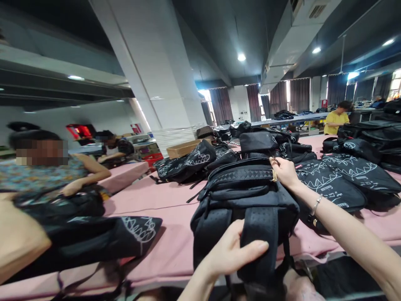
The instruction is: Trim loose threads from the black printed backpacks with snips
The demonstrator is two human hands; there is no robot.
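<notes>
A black backpack stands in front of me at the pink table's near edge, its shoulder straps facing me. My left hand is closed around one padded shoulder strap, thumb on top and fingers tucked behind it. At the backpack's upper right edge, my right hand pinches a small dark part near the zipper; exactly which part is too small to tell. A gold-coloured metal piece shows just below those fingers. Across the bag's top runs a woven-looking band.
Black backpacks with white scribble prints lie close on the right, and more lie behind on the pink table. At left a co-worker handles a black bag. A cardboard box stands by the white pillar.
</notes>
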